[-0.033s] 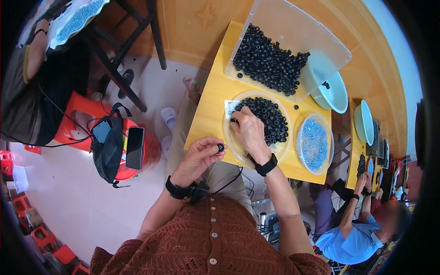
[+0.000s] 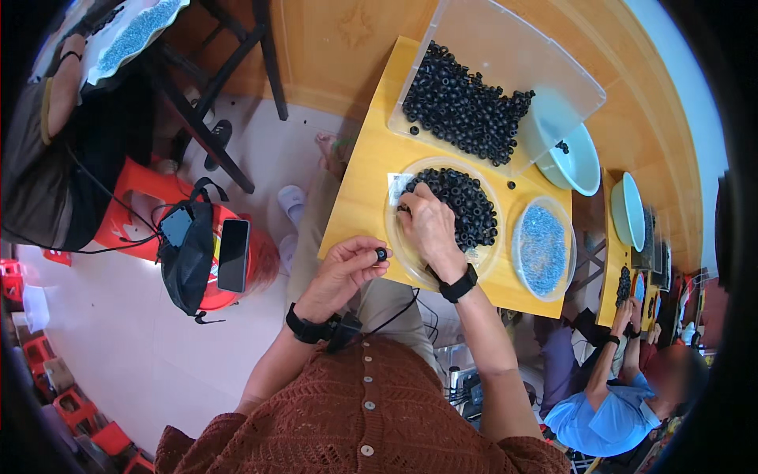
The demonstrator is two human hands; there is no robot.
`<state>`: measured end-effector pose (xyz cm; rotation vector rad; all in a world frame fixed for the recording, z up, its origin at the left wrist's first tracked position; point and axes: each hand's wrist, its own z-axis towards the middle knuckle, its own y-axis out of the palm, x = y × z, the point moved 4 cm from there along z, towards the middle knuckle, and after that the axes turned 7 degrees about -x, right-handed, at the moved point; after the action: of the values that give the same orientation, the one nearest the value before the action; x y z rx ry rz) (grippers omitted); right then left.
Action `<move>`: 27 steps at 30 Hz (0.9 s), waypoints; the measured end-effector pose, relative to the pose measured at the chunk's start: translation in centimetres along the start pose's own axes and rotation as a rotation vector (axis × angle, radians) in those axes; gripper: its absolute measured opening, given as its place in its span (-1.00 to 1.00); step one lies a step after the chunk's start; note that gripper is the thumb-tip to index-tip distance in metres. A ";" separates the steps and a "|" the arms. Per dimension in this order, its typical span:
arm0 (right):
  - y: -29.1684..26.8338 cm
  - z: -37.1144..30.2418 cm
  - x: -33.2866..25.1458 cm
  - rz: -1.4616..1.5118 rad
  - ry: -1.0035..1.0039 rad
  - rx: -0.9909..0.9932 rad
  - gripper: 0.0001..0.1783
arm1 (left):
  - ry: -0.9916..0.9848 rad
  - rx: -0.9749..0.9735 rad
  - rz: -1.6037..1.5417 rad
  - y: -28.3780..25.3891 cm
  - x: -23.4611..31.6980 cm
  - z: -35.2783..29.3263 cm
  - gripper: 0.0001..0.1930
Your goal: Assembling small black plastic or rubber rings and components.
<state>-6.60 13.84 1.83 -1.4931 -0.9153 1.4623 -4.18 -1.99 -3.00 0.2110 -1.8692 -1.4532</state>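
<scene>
Between the thumb and fingers of my left hand point(image 2: 345, 271) is a small black ring-like part point(image 2: 381, 254), held just off the table's near edge. My right hand point(image 2: 430, 225) reaches into a round clear tray point(image 2: 401, 257) at the left side of a heap of black ring-shaped parts point(image 2: 466, 205). Its fingers are bent together, with something dark at the tips; whether it is gripped there I cannot make out. To the right stands a clear round dish point(image 2: 572, 268) holding many tiny blue-grey pieces point(image 2: 542, 251).
Behind the tray, a large clear bin point(image 2: 553, 55) with many black parts lies on the yellow table point(image 2: 359, 197). A pale green basin point(image 2: 583, 170) sits at its right. A red stool point(image 2: 264, 265) bears a black bag point(image 2: 185, 272) and a phone point(image 2: 233, 254). Co-workers sit at left and right.
</scene>
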 end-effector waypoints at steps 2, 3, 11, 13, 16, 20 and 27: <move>0.2 0.1 0.0 -0.020 -0.009 -0.026 -0.86 | -0.001 0.006 0.007 0.0 0.0 0.1 -0.82; 0.2 0.1 0.1 -0.017 -0.009 -0.025 -0.86 | 0.000 0.014 0.010 0.0 0.0 0.1 -0.82; -0.5 -0.6 -0.3 -0.023 -0.145 0.106 -0.83 | -0.012 0.023 0.024 0.0 0.0 0.2 -0.82; -0.9 -0.7 0.3 0.121 -0.132 0.119 -0.83 | -0.014 0.024 0.026 0.0 0.0 0.2 -0.82; -1.4 -1.4 1.6 0.353 -0.051 0.069 -0.87 | -0.007 0.019 0.025 0.4 0.1 0.4 -0.81; -1.2 -3.3 2.3 1.179 0.132 -0.109 -0.89 | -0.014 0.009 0.042 0.6 -0.2 0.9 -0.81; -3.3 -5.9 1.9 1.588 0.222 -0.079 -0.72 | -0.049 -0.019 0.095 2.1 -1.0 2.4 -0.79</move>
<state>-0.43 16.46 3.94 -2.5209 0.6439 2.1281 -4.38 1.09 -1.75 0.0770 -1.8776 -1.4221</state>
